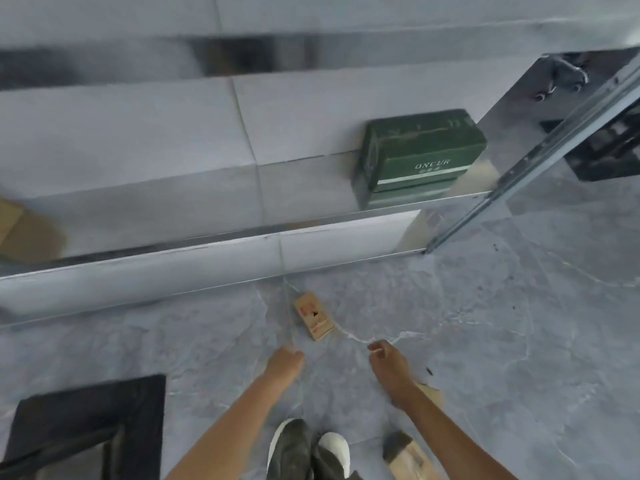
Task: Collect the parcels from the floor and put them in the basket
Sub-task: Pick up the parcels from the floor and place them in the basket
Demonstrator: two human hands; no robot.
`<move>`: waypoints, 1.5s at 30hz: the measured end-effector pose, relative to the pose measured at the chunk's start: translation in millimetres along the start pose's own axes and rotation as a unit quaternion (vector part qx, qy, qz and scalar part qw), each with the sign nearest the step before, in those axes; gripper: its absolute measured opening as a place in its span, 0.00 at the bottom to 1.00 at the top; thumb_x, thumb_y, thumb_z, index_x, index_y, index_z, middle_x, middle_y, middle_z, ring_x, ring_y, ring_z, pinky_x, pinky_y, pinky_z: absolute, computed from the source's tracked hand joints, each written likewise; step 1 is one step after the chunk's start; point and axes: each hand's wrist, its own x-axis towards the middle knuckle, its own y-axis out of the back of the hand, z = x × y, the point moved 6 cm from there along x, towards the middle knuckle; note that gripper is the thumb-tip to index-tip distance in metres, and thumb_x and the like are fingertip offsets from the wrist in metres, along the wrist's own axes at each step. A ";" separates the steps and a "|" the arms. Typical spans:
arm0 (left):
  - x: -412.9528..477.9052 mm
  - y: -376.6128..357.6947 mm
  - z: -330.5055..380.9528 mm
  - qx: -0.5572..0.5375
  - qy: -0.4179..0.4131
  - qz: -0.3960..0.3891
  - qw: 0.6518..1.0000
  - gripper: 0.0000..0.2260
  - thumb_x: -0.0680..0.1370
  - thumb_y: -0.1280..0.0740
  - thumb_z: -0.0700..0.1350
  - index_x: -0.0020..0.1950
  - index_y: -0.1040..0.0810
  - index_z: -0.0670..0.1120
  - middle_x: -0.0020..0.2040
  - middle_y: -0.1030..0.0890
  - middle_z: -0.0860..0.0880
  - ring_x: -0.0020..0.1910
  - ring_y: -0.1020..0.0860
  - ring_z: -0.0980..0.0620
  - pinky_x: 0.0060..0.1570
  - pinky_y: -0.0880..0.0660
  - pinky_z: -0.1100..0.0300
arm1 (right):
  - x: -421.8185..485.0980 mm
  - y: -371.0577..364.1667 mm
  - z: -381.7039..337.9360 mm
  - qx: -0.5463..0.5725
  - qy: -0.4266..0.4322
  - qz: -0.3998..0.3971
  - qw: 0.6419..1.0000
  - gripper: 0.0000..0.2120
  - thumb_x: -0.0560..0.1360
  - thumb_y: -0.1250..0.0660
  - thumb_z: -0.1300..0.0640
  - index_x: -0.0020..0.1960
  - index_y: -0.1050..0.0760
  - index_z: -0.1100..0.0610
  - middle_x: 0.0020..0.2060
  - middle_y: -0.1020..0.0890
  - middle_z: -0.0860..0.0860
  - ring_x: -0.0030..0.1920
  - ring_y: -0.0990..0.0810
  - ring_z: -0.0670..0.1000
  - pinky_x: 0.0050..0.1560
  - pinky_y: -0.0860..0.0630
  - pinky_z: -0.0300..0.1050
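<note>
A small tan cardboard parcel (313,320) with red print lies on the grey marble floor, just ahead of both hands. My left hand (284,362) hangs a little short of it, fingers loosely curled and holding nothing. My right hand (387,361) hovers to the parcel's right, fingers relaxed and empty. A second tan parcel (431,393) shows partly under my right forearm. A third (405,452) lies by my feet. The black basket (86,410) stands at the bottom left, partly cut off by the frame.
A dark green box (420,150) sits on a glossy grey step (173,271) straight ahead. A metal rail (540,154) and a black crate (609,147) are at the right. Brown cardboard (24,230) shows at the left edge. My shoes (308,452) are below.
</note>
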 end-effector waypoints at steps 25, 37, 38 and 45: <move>189.1 -78.6 -8.8 -0.252 0.016 -0.106 0.962 0.20 0.79 0.45 0.31 0.67 0.29 0.48 0.66 0.26 0.47 0.63 0.31 0.49 0.63 0.35 0.50 | 189.8 -126.8 16.1 -0.053 0.111 0.080 0.989 0.49 0.64 0.26 0.47 0.75 0.52 0.56 0.63 0.35 0.58 0.64 0.36 0.59 0.61 0.33 0.52; -170.5 80.0 112.0 -0.439 -0.131 -0.101 0.883 0.31 0.66 0.25 0.51 0.66 0.34 0.51 0.55 0.20 0.45 0.53 0.20 0.50 0.55 0.24 0.50 | -176.7 100.9 -166.2 0.138 0.210 0.020 0.968 0.21 0.75 0.34 0.47 0.67 0.34 0.43 0.59 0.23 0.51 0.54 0.20 0.50 0.54 0.20 0.49; -198.2 90.8 123.8 -0.421 -0.153 -0.138 0.883 0.38 0.63 0.24 0.56 0.68 0.36 0.53 0.57 0.20 0.47 0.57 0.21 0.51 0.59 0.26 0.45 | -204.3 116.3 -178.6 0.188 0.218 0.008 0.958 0.17 0.77 0.35 0.49 0.64 0.30 0.42 0.57 0.20 0.51 0.51 0.18 0.50 0.50 0.19 0.50; -381.0 185.0 218.4 -0.397 -0.318 -0.084 0.857 0.41 0.62 0.21 0.53 0.70 0.38 0.60 0.56 0.20 0.45 0.52 0.18 0.48 0.44 0.20 0.49 | -349.2 202.7 -260.8 0.301 0.279 -0.085 0.908 0.13 0.81 0.43 0.54 0.61 0.25 0.43 0.51 0.16 0.45 0.53 0.18 0.44 0.48 0.20 0.41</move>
